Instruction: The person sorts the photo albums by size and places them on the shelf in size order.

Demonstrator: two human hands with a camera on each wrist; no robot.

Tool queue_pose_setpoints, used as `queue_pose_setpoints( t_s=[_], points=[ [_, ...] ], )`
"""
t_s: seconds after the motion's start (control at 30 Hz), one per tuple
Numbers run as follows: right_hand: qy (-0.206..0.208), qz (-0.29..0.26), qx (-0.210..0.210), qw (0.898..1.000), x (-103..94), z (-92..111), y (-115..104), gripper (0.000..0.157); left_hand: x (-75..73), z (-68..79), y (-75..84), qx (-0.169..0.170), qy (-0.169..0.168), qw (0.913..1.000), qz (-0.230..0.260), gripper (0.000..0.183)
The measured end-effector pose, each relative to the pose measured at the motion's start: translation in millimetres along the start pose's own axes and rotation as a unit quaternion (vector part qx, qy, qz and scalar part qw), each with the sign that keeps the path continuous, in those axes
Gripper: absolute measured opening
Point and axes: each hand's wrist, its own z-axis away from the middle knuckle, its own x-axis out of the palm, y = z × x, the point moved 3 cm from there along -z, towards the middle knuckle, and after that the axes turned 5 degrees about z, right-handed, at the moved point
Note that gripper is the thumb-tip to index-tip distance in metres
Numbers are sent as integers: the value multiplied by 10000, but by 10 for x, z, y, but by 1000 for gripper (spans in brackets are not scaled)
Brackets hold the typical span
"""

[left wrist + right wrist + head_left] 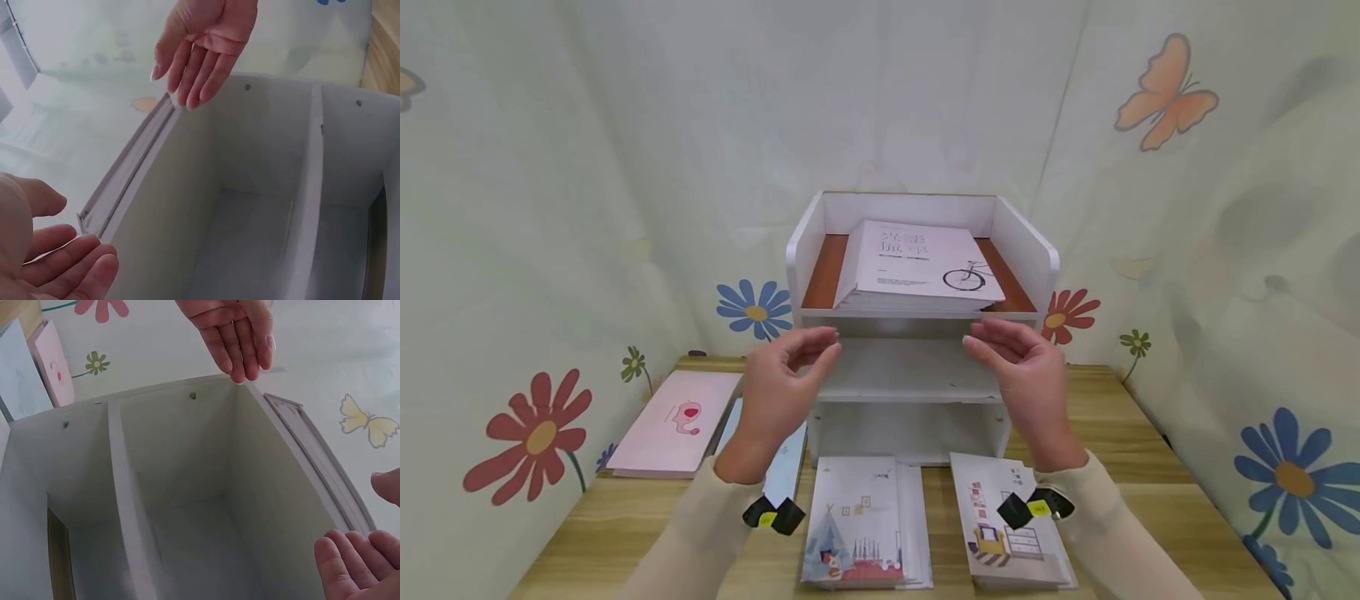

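Observation:
A stack of white notebooks (917, 262) with a bicycle drawing on its top cover lies on the top tier of a white desk shelf (917, 382). My left hand (786, 375) hovers before the shelf's left front, thumb and fingers apart and nothing between them. On the other side, my right hand (1026, 371) is held the same way, also with nothing in it. Both hands are just below the top tier's front edge, near the stack's front corners. From the left wrist view, the left fingers (69, 265) appear close to the stack's edge; contact cannot be told.
A pink notebook (673, 421) and a pale blue one (786, 467) lie on the wooden table (1112, 433) at left. Two piles of illustrated notebooks, a left pile (853, 521) and a right pile (1000, 533), lie before the shelf. Flowered curtains (685, 125) surround the table.

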Motion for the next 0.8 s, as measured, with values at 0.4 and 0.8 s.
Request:
queue_pose_setpoints(
  t_s=[0.4,0.8],
  points=[
    [-528,-405,242,9975,153,127,145,46,-6,254,-146,189,-326,9993,11,28],
    [-857,-849,354,9921,351,246,327,41,-33,499,-353,342,-415,9975,-451,27]
  ],
)
